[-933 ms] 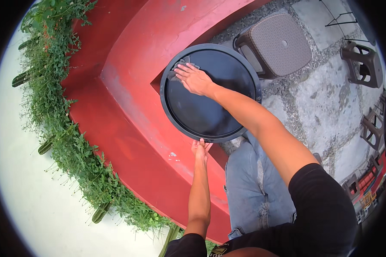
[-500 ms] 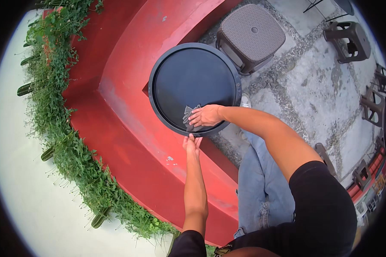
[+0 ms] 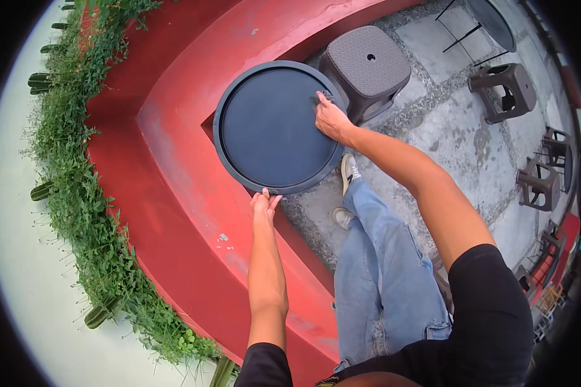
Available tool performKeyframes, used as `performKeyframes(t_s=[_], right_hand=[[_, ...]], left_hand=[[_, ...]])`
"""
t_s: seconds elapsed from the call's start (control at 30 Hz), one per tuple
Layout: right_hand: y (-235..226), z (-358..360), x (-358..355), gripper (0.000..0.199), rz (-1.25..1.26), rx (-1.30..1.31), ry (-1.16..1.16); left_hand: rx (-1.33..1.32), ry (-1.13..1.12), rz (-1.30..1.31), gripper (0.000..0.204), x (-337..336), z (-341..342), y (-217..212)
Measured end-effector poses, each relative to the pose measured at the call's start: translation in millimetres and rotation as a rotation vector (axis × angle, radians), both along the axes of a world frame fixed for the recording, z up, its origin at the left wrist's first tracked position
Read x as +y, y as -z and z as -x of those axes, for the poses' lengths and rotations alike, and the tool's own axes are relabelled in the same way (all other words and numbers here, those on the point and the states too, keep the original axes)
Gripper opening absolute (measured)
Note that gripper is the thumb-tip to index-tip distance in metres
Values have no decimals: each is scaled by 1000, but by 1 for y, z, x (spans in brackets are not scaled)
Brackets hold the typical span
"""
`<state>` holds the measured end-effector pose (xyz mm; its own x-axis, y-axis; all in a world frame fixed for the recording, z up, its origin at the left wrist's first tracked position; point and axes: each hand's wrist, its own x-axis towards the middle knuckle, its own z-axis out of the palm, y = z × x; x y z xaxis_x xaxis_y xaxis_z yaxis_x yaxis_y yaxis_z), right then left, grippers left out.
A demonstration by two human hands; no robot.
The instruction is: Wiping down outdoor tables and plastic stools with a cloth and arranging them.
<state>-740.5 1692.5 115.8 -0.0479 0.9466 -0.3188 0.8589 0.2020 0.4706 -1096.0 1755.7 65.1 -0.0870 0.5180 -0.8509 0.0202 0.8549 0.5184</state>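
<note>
A round black tray [image 3: 274, 126] with a raised rim lies in front of me, partly over the red bench. My left hand [image 3: 265, 203] is at the rim's near edge, thumb on top and some fingers below it. On the tray's right side, my right hand [image 3: 331, 118] presses a dark grey cloth [image 3: 328, 97] against the rim. Most of the cloth is hidden under the fingers.
A brown plastic stool [image 3: 368, 61] stands just beyond the tray's right side. The red bench [image 3: 193, 187] curves along the left, edged by green plants [image 3: 77, 193]. More stools [image 3: 505, 93] and a round dark table [image 3: 494, 24] stand on the stone floor [image 3: 445, 122].
My right hand has moved with the cloth from the tray's near inner side to its right rim. My left hand stays at the near edge. The view has shifted slightly.
</note>
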Motion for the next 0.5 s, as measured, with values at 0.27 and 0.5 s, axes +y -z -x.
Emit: performKeyframes(t_s=[0.27,0.5], right_hand=[[23,77,-63,36,94,280,-13],[-7,148,-58,29,-24,1130,328]], left_hand=[[-101,-4,26,20,-4,-29,9],[-115,7,-25,18,-6,-6,22]])
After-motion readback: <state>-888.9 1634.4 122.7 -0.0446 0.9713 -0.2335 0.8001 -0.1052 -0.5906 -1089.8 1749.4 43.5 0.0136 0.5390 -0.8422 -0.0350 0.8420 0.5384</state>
